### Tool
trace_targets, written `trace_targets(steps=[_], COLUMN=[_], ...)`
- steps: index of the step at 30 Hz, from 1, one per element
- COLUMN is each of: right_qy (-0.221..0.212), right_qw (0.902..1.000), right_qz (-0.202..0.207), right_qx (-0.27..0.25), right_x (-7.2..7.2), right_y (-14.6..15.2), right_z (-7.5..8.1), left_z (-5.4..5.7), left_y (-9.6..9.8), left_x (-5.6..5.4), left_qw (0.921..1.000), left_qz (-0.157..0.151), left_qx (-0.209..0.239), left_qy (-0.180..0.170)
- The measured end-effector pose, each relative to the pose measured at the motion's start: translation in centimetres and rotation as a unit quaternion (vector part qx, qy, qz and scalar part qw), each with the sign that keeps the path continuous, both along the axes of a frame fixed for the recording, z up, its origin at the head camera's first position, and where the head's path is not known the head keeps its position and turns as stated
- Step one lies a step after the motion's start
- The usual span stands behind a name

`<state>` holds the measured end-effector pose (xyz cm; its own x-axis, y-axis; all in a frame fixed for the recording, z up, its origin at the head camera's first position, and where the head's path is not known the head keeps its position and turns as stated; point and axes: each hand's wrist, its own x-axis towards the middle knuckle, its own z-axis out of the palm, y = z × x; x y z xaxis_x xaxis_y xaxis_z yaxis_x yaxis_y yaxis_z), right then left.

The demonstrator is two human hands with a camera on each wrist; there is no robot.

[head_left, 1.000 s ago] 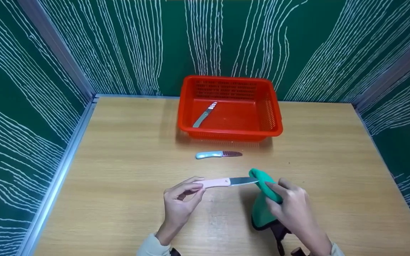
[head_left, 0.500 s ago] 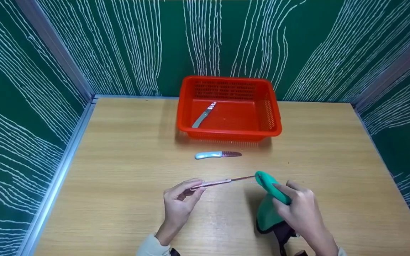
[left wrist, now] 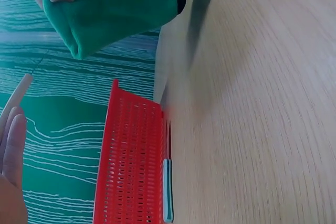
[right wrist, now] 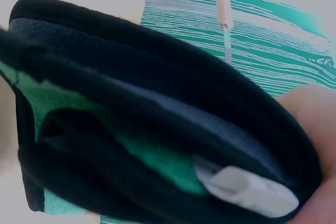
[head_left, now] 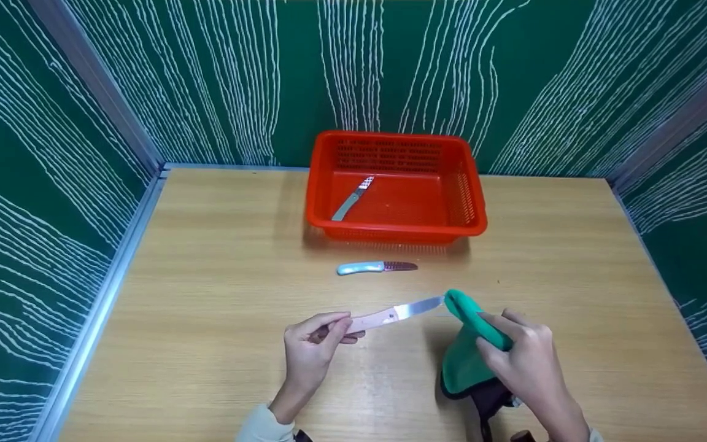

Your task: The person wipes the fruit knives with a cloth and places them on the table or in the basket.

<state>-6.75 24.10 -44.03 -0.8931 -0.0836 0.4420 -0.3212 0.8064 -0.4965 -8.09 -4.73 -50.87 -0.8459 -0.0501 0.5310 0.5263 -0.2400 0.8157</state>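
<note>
In the head view my left hand pinches the pink handle of a knife between thumb and fingers. Its blade points right, with the flat side showing and the tip at the folded edge of a green cloth. My right hand grips that cloth, thumb and fingers on its upper fold, while the dark-trimmed lower part hangs down. Whether the tip touches the cloth I cannot tell. The right wrist view shows the cloth's black edging and a whitish piece among its folds.
Behind the hands, a blue-handled knife lies on the wooden table. Farther back stands a red plastic basket, with a grey-green-handled knife inside. Green walls with white lines enclose the table's back and sides.
The knife has rolled in my left hand, from flat to edge-on and back to flat, its handle now slanting more. My right hand and the cloth have shifted right, toward the blade tip.
</note>
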Motion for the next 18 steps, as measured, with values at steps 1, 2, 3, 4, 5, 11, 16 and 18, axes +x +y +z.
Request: trace_targets(steps=[1, 2, 3, 4, 5, 11, 16, 18], right_qy=[0.008, 0.015, 0.024, 0.035, 0.047, 0.100, 0.122, 0.118], right_qw=[0.9999, 0.9998, 0.9994, 0.9989, 0.9981, 0.9915, 0.9862, 0.9855], right_qz=[0.000, 0.000, -0.001, 0.000, 0.001, 0.000, 0.013, 0.026], right_qx=[-0.008, -0.016, -0.023, -0.032, -0.042, -0.083, -0.111, -0.119], right_x=[0.0, 0.0, 0.0, 0.0, 0.0, 0.0, 0.0, 0.1], right_y=[0.1, 0.1, 0.2, 0.2, 0.2, 0.0, -1.1, -1.7], right_z=[0.0, 0.1, 0.2, 0.2, 0.3, 1.0, 1.8, 1.9], left_z=[0.0, 0.1, 0.1, 0.1, 0.2, 0.2, 0.1, 0.1], left_y=[0.0, 0.1, 0.1, 0.1, 0.2, 0.5, 0.8, 1.0], left_x=[0.0, 0.0, 0.0, 0.0, 0.0, 0.0, 0.1, 0.2], left_qw=[1.0000, 0.9999, 0.9998, 0.9996, 0.9995, 0.9990, 0.9979, 0.9974], left_qz=[-0.005, -0.009, -0.012, -0.015, -0.016, -0.026, -0.030, -0.029], left_qx=[0.001, 0.003, 0.002, 0.001, 0.000, 0.005, -0.001, -0.004], left_qy=[-0.006, -0.014, -0.018, -0.023, -0.029, -0.035, -0.057, -0.067])
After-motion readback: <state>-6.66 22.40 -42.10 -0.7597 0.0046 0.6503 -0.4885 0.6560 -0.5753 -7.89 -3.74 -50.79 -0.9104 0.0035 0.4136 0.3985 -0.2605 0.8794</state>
